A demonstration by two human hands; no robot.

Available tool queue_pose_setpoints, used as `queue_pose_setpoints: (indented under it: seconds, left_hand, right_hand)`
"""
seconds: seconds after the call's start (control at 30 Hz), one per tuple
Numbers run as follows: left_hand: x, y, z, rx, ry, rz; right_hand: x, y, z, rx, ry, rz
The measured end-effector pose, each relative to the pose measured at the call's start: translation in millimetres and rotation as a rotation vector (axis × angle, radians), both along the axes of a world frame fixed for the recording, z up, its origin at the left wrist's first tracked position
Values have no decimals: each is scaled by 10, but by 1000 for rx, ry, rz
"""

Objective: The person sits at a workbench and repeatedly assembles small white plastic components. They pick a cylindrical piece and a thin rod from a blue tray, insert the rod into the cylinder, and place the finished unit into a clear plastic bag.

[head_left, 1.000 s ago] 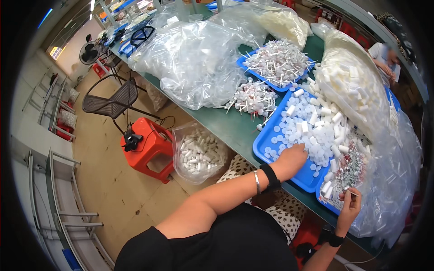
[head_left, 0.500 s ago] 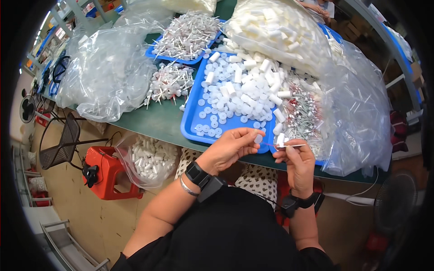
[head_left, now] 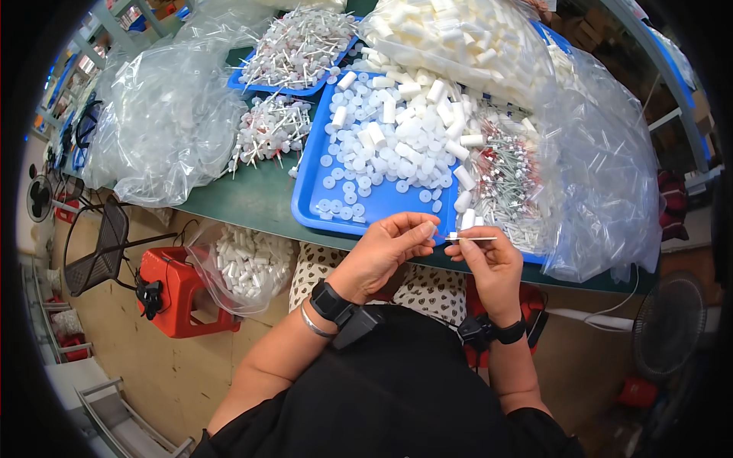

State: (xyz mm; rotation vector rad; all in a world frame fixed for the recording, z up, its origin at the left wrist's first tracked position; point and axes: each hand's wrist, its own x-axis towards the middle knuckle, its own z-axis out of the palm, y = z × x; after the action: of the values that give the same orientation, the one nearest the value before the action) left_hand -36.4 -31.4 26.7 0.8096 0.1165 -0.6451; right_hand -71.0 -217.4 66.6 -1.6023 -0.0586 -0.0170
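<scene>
My left hand (head_left: 388, 250) is closed in a pinch on a small translucent disc (head_left: 434, 230), which mostly hides behind the thumb and fingertips. Close to its right, my right hand (head_left: 495, 269) pinches a thin white stick (head_left: 481, 239) with a small white piece at its left end. The stick lies almost level and points toward the disc; whether they touch I cannot tell. Both hands hover over the near edge of a blue tray (head_left: 304, 200). In that tray are many loose translucent discs (head_left: 359, 162) and white cylinders (head_left: 463, 179).
Right of the discs lies a heap of thin pins (head_left: 508, 172) with red and white ends. Assembled sticks fill another blue tray (head_left: 243, 79) and a pile (head_left: 271, 131) beside it. Large clear bags (head_left: 164, 126) flank the trays. A red stool (head_left: 169, 294) stands below left.
My hands have drawn closer together, and the stick's left end is now near the left fingertips. The disc shows less than before. The view has shifted slightly.
</scene>
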Motion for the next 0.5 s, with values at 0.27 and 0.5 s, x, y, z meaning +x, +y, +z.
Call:
queue_pose_setpoints:
  seconds: [0.27, 0.5]
  left_hand:
    - [-42, -45, -33, -126, 84, 18]
    - [-111, -133, -140, -140, 142, 35]
  right_hand:
    - [41, -15, -3, -601, -344, 8]
    - [29, 9, -87, -822, -551, -18]
